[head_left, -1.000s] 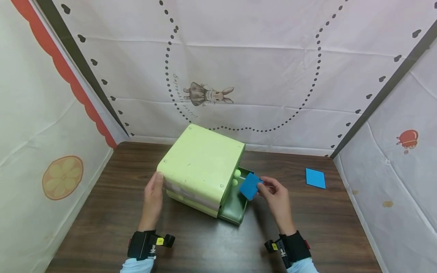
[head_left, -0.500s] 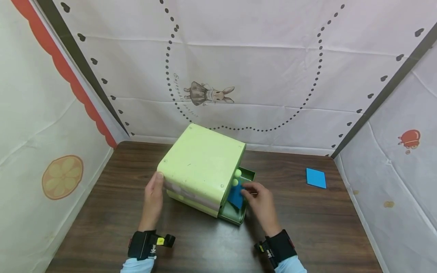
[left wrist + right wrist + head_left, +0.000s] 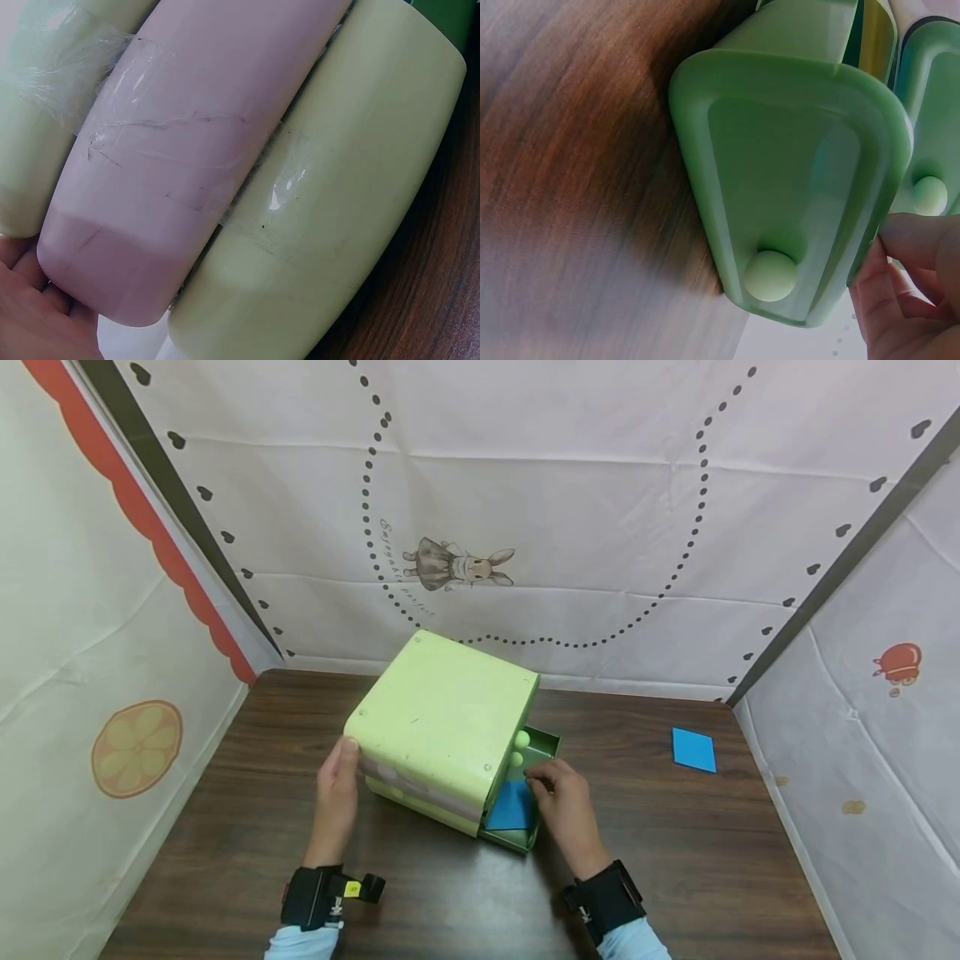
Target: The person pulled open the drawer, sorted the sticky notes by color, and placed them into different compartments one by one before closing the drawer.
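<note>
A light-green mini drawer cabinet [image 3: 442,718] stands on the table, its lowest drawer [image 3: 542,743] pulled out. My left hand [image 3: 337,785] holds the cabinet's left side, thumb at the top edge. In the left wrist view, fingers [image 3: 30,270] lie at the cabinet's end. Inside the drawer lies a blue square of paper [image 3: 510,806], partly under the cabinet's overhang. My right hand [image 3: 566,806] is at the drawer's front, fingers bent loosely at its rim. The right wrist view shows the green drawer front [image 3: 795,165] with a round knob [image 3: 770,275]; the paper is hidden there.
A second blue paper square [image 3: 693,750] lies on the brown wooden table [image 3: 645,877] at the right. Two more light-green knobs [image 3: 521,741] project above the drawer. White patterned cloth walls [image 3: 600,552] enclose the table at the back and sides.
My right hand has moved left to the drawer and lowered the blue paper square into it. The paper has left the fingers and lies flatter. My left hand stays on the cabinet.
</note>
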{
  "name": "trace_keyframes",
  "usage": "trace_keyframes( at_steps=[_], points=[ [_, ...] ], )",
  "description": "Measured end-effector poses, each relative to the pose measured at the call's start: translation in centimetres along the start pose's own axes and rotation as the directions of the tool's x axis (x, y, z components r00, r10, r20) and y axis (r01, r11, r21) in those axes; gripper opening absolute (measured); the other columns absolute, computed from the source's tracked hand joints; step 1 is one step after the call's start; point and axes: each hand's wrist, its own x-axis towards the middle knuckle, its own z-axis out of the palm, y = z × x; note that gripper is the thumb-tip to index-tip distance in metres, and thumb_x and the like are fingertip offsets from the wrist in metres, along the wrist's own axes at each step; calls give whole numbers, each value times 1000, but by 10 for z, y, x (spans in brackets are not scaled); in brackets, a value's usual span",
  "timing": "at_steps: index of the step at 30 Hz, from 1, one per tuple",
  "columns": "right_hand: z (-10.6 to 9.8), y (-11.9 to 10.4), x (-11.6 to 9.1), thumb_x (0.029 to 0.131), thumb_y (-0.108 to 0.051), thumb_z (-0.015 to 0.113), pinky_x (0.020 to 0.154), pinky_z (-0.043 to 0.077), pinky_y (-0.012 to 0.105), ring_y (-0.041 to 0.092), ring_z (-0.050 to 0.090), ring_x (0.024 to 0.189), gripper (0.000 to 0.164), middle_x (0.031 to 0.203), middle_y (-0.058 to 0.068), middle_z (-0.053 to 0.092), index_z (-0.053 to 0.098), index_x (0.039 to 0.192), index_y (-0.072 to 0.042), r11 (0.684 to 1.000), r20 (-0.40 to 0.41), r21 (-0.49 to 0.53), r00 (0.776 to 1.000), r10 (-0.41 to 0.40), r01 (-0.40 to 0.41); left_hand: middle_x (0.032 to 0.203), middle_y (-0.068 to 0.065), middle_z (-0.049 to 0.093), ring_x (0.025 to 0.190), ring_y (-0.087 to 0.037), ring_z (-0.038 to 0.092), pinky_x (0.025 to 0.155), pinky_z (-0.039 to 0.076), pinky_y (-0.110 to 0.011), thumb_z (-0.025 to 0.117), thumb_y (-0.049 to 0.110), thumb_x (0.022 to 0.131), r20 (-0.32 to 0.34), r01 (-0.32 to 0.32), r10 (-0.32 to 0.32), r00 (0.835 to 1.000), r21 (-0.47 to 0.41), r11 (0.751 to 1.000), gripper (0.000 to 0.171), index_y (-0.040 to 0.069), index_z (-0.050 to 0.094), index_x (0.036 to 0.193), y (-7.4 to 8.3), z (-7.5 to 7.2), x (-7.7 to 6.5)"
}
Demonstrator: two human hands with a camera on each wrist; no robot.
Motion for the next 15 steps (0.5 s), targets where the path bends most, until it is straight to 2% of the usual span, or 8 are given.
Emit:
trace_keyframes(
  at_steps=[10, 15],
  points=[
    [0, 2, -2, 95, 5, 77, 81, 62, 36, 19, 71, 93, 13, 105, 5, 73, 80, 106, -1, 1000, 4, 17, 1000, 25, -25, 168, -5, 39, 156, -20, 31, 128, 22, -45, 40, 52, 114, 9, 5, -5, 1000, -3, 1000, 63, 11, 42, 163, -2, -1, 1],
    [-1, 5, -3, 98, 3, 75, 83, 63, 37, 19, 72, 94, 14, 107, 5, 73, 79, 111, -1, 997, 4, 61, 999, 39, -39, 169, -5, 37, 157, -20, 30, 128, 22, -45, 40, 52, 114, 6, 10, -10, 1000, -4, 1000, 64, 11, 41, 163, -2, -1, 1]
  ],
)
